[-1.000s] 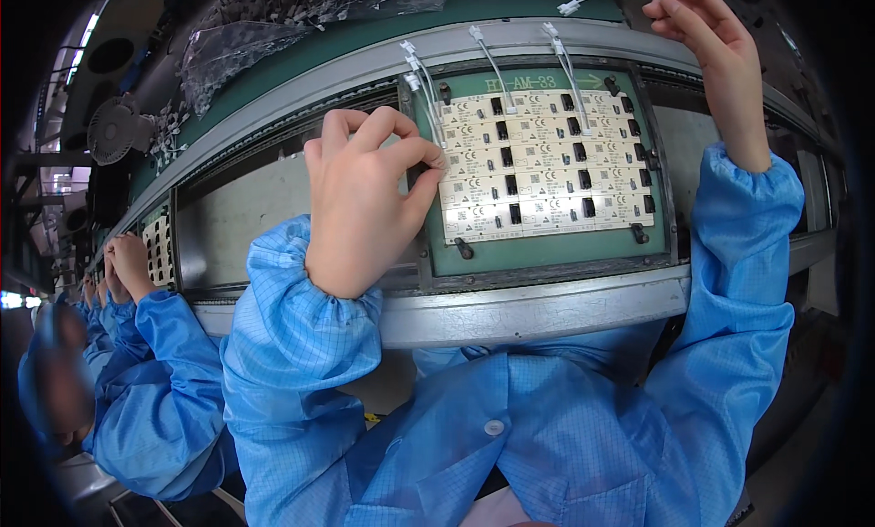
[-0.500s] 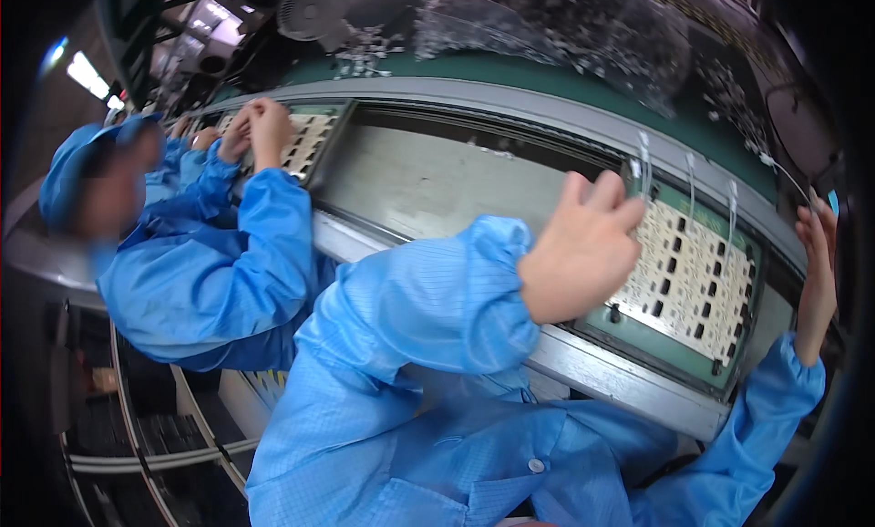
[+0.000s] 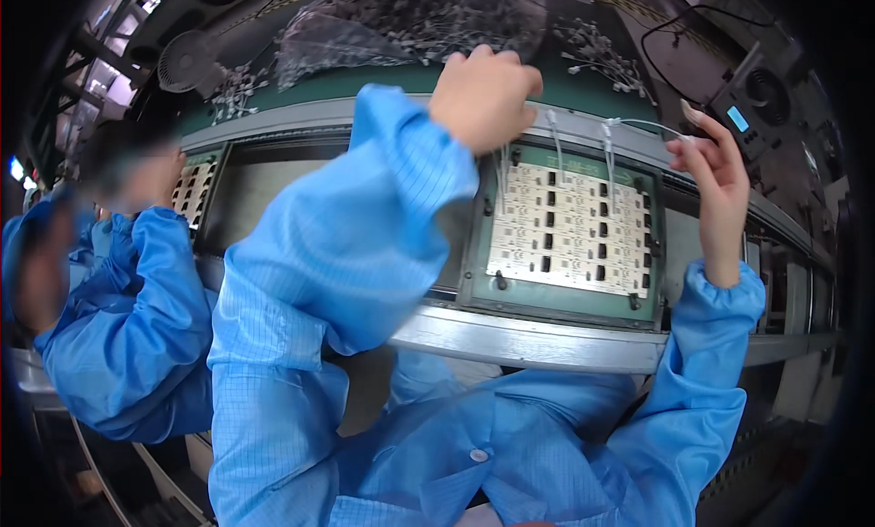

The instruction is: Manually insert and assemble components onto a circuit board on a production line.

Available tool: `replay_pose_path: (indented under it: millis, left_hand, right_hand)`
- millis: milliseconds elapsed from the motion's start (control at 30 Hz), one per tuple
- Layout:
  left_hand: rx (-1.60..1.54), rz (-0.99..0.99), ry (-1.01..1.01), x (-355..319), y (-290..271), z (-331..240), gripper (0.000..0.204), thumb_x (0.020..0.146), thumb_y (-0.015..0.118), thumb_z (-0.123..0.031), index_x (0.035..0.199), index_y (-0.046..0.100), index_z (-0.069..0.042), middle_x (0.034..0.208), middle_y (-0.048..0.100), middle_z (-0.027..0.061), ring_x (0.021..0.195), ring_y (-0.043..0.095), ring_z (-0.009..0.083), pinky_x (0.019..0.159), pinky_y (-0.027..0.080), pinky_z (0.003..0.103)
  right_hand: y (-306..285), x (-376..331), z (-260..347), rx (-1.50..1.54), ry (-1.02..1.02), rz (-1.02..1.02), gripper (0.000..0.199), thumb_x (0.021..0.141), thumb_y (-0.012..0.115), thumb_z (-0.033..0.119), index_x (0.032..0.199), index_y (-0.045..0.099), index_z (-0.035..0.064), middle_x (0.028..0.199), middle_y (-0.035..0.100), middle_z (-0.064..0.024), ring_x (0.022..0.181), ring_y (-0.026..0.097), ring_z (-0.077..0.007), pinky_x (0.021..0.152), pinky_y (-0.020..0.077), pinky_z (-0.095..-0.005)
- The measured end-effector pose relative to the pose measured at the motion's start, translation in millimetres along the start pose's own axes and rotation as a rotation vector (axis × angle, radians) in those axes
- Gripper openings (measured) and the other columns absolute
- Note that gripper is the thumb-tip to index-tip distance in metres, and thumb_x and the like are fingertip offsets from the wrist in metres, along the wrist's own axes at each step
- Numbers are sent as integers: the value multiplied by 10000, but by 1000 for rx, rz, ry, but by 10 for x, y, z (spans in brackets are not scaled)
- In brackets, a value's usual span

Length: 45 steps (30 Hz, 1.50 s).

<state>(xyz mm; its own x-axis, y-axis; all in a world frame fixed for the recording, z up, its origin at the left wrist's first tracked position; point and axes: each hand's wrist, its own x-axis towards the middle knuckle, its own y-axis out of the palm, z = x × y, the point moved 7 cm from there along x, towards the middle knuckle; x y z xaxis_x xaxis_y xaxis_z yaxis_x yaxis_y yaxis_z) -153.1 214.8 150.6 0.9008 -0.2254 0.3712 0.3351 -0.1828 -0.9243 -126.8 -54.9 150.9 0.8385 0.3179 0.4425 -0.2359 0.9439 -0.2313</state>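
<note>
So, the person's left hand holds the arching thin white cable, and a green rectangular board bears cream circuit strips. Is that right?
Not quite: the head view shows the right hand holding the thin white cable. The green rectangular board does bear cream circuit strips.

Your left arm (image 3: 337,244) reaches forward, the left hand (image 3: 486,100) showing its back with fingers curled and their tips hidden, while your right forearm (image 3: 720,299) points away from you, the right hand (image 3: 716,167) raised, index finger extended above the thumb.
</note>
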Motion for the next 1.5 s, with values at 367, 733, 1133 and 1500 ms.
replay_pose_path:
  millis: [367,733,1133,1500]
  left_hand:
    - [80,-20,-68,1542,791,-62,300,857,658,-288,1141,708,-207,1125,697,68,1095,655,293,918,542,444]
    - [47,92,278,1746,1115,-599,211,868,660,-230,1066,732,-232,1125,686,44,1069,676,276,894,531,442]
    - [-498,-94,156,1915,775,-273,283,815,721,-292,1027,741,-106,964,744,108,899,729,248,843,570,370]
    - [-905,-168,53,508,-623,-266,188,853,689,-87,1015,689,7,889,720,84,883,689,167,779,539,287]
  right_hand:
    - [18,12,-22,-273,-48,-6,151,974,607,17,1117,633,-22,1043,701,-81,985,676,-146,876,524,-261]
    - [60,11,146,-389,-176,-38,119,925,642,1,1040,657,-26,920,725,-72,831,669,-108,763,508,-251]
    - [22,24,108,-423,-203,-74,150,920,656,14,1066,666,-19,931,730,-63,806,653,-97,749,504,-243]
    - [581,-284,259,-613,-478,41,141,871,689,9,1012,683,9,936,713,-113,860,686,-241,766,532,-344]
